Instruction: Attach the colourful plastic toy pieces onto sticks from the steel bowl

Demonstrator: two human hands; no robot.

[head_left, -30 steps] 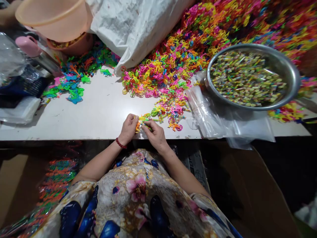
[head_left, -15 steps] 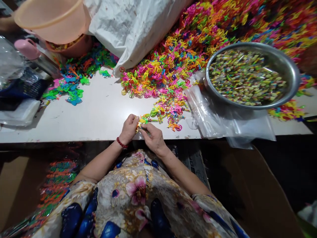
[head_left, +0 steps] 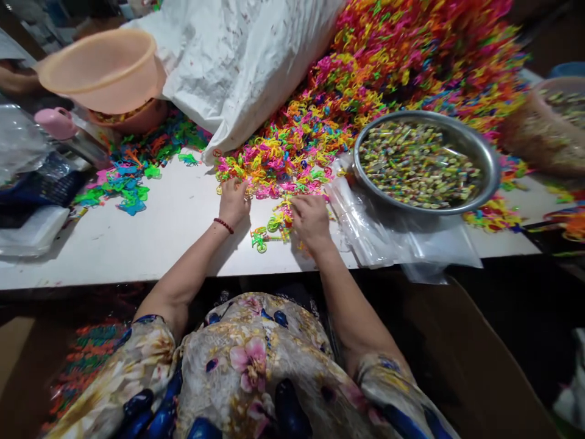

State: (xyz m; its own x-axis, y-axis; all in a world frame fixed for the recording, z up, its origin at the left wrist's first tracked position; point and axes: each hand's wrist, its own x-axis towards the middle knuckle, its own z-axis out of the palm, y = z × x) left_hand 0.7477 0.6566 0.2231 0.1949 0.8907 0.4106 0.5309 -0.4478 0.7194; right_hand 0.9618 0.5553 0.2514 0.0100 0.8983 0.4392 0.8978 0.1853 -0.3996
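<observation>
My left hand [head_left: 234, 202], with a red bead bracelet at the wrist, reaches to the near edge of a heap of small bright plastic toy bicycles [head_left: 274, 152]. Its fingers are apart and touch the pieces there. My right hand [head_left: 313, 221] is bent over a small cluster to the right, its fingers curled together by a yellow piece; what they hold is hidden. Between the hands, nearer the table edge, lies a green toy bicycle [head_left: 259, 239] with a stick-like piece beside it.
A steel bowl [head_left: 496, 174] full of small striped tubes stands at the right, with clear plastic bags [head_left: 365, 228] before it. A white sack [head_left: 242, 67] leans over the heap. Blue and green plastic pieces [head_left: 132, 189] and a peach tub [head_left: 100, 67] are at the left.
My hands were together over a bright plastic piece near the table edge. They have parted and moved forward to the pieces. A green toy bicycle now lies between them. The view has shifted.
</observation>
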